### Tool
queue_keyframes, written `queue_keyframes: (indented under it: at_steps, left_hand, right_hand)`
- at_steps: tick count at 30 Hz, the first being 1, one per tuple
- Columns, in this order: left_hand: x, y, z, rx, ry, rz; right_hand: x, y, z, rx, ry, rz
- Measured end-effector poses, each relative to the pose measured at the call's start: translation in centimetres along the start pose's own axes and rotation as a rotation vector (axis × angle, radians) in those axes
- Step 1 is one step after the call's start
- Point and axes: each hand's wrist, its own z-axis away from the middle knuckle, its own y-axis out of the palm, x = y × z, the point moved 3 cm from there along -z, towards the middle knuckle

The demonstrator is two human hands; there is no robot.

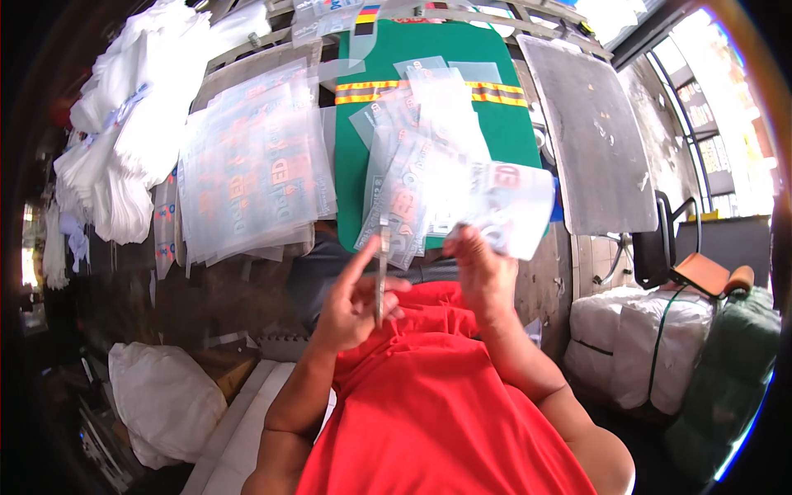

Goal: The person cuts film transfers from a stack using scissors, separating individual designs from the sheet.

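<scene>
My right hand (485, 272) pinches the near edge of a printed translucent plastic sheet (521, 206), which curls up to the right over the green board. In my left hand (353, 305) is a slim metal tool (381, 276), upright between the fingers; its exact kind is unclear. The left index finger stretches toward the near edge of a loose, fanned pile of similar plastic sheets (404, 177). That pile lies on a green board (516, 136) crossed by a yellow-and-grey stripe. Both hands are in front of my red clothing.
Left of the board, more printed sheets (247, 165) lie in a broad stack. White plastic bundles (136, 107) hang at the far left. A grey panel (586, 136) stands to the right. Wrapped white bales (639, 342) sit lower right, and a white sack (165, 400) lower left.
</scene>
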Motion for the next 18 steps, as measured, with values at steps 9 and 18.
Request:
queue_keyframes:
  at_steps: [9,18]
  left_hand:
    - [4.7,-5.9,-0.3,-0.504,0.195,-0.632]
    - [3.6,-5.0,-2.8,-0.512,0.317,-0.866]
  right_hand:
    - [-9.1,-0.4,2.7,-0.009,0.47,-0.055]
    - [-5.5,1.6,4.3,0.659,0.174,1.327]
